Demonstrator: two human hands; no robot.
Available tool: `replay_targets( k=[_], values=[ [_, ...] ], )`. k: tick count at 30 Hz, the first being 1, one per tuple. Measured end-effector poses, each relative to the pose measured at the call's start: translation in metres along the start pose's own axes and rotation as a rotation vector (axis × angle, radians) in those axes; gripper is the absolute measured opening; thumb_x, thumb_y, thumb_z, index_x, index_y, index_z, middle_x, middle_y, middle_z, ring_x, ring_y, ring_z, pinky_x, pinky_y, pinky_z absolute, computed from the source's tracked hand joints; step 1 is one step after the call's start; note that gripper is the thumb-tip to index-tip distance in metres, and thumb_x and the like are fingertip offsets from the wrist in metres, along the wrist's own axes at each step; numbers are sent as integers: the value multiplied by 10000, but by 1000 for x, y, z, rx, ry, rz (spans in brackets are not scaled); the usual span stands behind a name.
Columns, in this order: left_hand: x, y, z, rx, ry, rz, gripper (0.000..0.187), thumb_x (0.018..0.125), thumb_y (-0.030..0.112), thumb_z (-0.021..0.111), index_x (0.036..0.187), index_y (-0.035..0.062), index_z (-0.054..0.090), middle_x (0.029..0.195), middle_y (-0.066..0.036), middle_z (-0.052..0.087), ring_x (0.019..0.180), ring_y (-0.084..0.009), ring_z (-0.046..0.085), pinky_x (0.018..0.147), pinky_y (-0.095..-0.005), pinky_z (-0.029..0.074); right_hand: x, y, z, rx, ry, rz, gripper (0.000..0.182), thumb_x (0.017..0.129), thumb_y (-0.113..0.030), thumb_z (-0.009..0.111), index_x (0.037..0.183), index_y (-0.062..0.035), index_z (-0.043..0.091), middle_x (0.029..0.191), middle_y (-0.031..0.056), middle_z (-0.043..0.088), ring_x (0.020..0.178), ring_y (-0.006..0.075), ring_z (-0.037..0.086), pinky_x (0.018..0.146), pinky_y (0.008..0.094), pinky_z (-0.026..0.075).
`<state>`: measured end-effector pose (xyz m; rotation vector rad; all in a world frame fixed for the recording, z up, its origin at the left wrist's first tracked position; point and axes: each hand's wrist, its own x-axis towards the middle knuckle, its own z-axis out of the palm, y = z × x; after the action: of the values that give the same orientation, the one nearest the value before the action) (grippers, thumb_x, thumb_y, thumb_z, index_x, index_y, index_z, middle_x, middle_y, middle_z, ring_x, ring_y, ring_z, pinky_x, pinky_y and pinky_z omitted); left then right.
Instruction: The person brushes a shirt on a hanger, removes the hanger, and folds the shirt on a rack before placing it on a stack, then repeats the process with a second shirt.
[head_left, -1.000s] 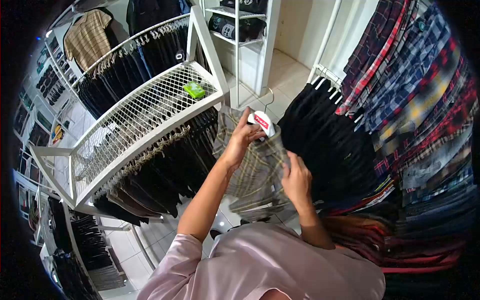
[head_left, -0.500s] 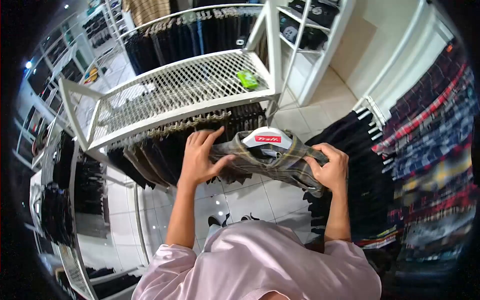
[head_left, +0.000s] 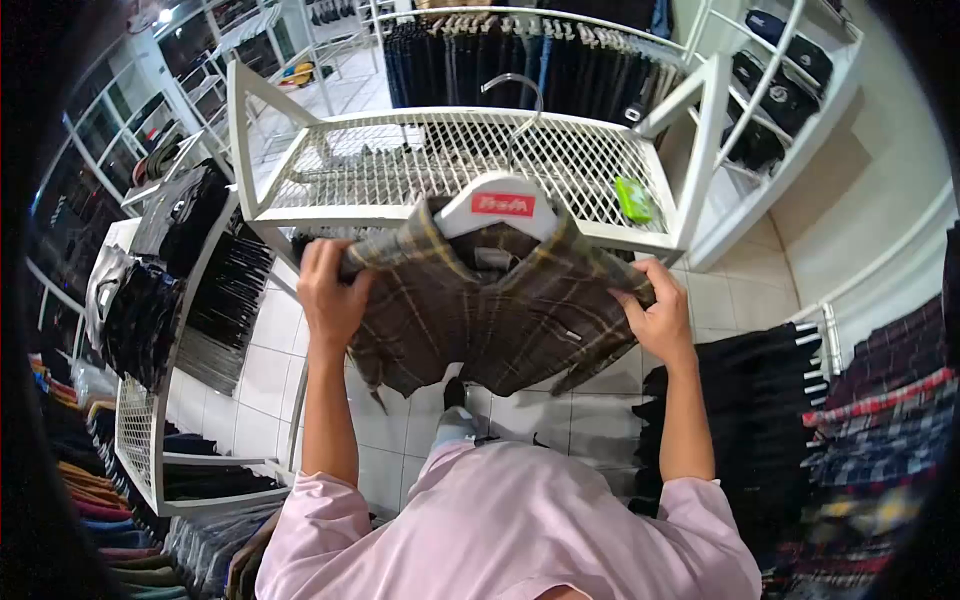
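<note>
A dark olive plaid shirt (head_left: pixel 480 320) hangs spread out on a white hanger (head_left: pixel 500 205) with a red label and a metal hook. My left hand (head_left: pixel 332 290) pinches the shirt's shoulder on the left. On the right, my right hand (head_left: pixel 657 308) grips the other shoulder between thumb and fingers. Behind the hanger is a white mesh-topped rack (head_left: pixel 400 212), and the hook shows in front of its mesh. Toward the mesh's right end lies a bright green packet (head_left: pixel 634 200).
Dark trousers (head_left: pixel 500 65) hang on a rail at the back. Caps (head_left: pixel 785 100) fill shelves at the upper right. Plaid shirts (head_left: pixel 880 430) and black garments (head_left: pixel 745 400) hang at the right. Folded clothes (head_left: pixel 175 220) and more racks stand at the left.
My left hand has moved left and closed on the shirt's shoulder. The shirt is now spread wide and faces me, with its hanger higher. The view has shifted left.
</note>
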<state>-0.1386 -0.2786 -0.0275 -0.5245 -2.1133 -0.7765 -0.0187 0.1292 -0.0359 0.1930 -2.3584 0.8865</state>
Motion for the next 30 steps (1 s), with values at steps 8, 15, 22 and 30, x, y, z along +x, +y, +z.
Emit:
replay_targets(
  k=[8, 15, 22, 30],
  values=[
    [62, -76, 14, 288, 350, 9, 648, 558, 431, 995, 893, 31, 611, 832, -112, 573, 712, -328, 598, 635, -417, 501, 98, -7, 63, -123, 142, -199, 399, 876, -300, 823, 1154, -44, 694, 971, 125, 708, 840, 294, 704, 691, 370, 540],
    [214, -115, 10, 341, 87, 189, 604, 780, 517, 866, 718, 12, 539, 641, -107, 510, 552, -286, 525, 525, -396, 425, 253, -26, 42, -220, -46, -163, 392, 955, -390, 731, 1047, -10, 742, 862, 143, 726, 787, 251, 698, 672, 372, 515],
    [425, -204, 120, 347, -546, -116, 777, 975, 686, 538, 775, -45, 710, 674, -198, 661, 666, -342, 685, 684, -447, 544, 490, 41, 76, -285, -653, 218, 525, 1027, -489, 604, 984, 20, 726, 821, 83, 689, 762, 149, 600, 732, 328, 489],
    [351, -350, 351, 280, -651, -145, 980, 945, 837, 352, 854, -71, 708, 745, -271, 706, 726, -421, 723, 706, -486, 582, 481, 232, 270, -422, -364, 229, 618, 957, -563, 639, 1211, 0, 666, 1188, 261, 706, 1134, 447, 661, 964, 502, 527]
  ],
)
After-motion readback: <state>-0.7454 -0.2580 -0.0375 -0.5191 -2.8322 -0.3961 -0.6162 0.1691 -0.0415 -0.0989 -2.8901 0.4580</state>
